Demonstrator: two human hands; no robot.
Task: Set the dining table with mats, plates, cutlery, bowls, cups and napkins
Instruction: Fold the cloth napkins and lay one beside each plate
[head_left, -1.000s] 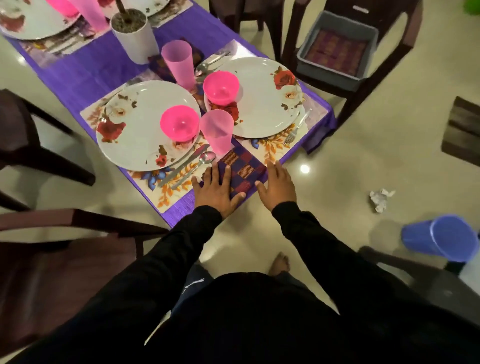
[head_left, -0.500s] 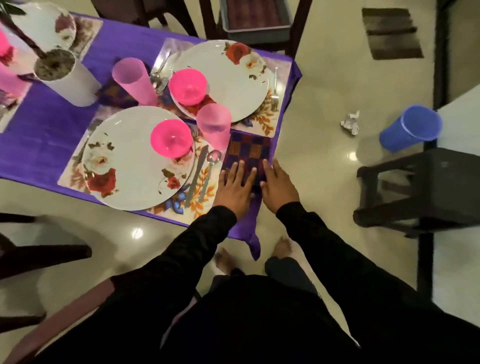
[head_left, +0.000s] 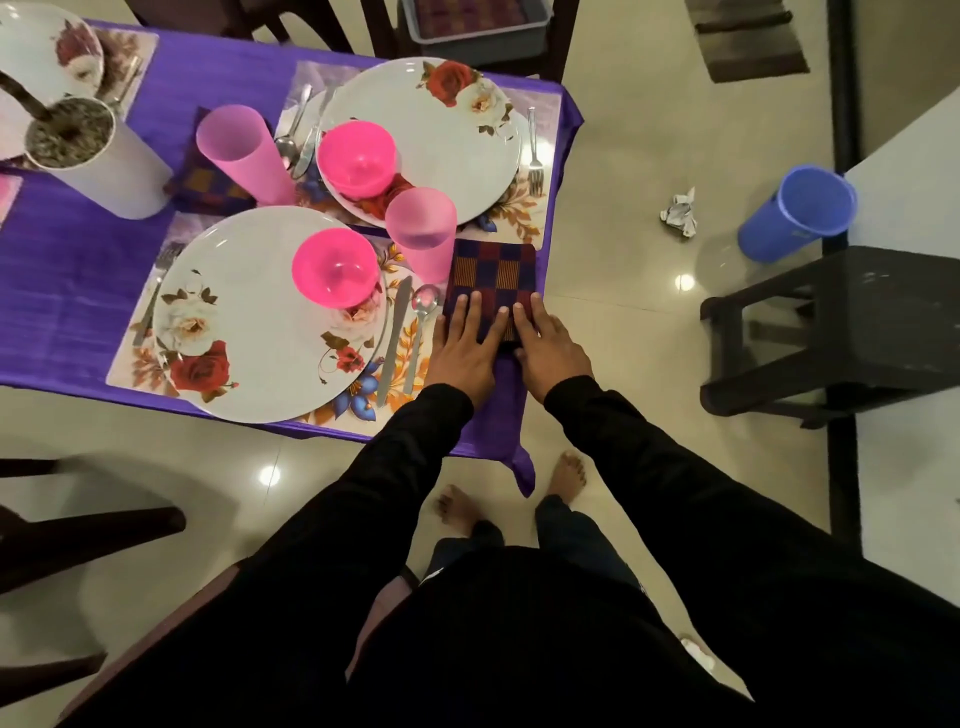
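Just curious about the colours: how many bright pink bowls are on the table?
2. One pink bowl sits on the near plate, the other bowl on the far plate. More may lie outside the view at left.

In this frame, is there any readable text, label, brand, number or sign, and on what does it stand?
None can be read.
Blue cup on the floor: a faint mark on its side, too blurred to read.
Plates, pink cups, pink bowls, place mats: floral patterns or plain colour only, no lettering.
Checked napkin under both hands: woven squares only.
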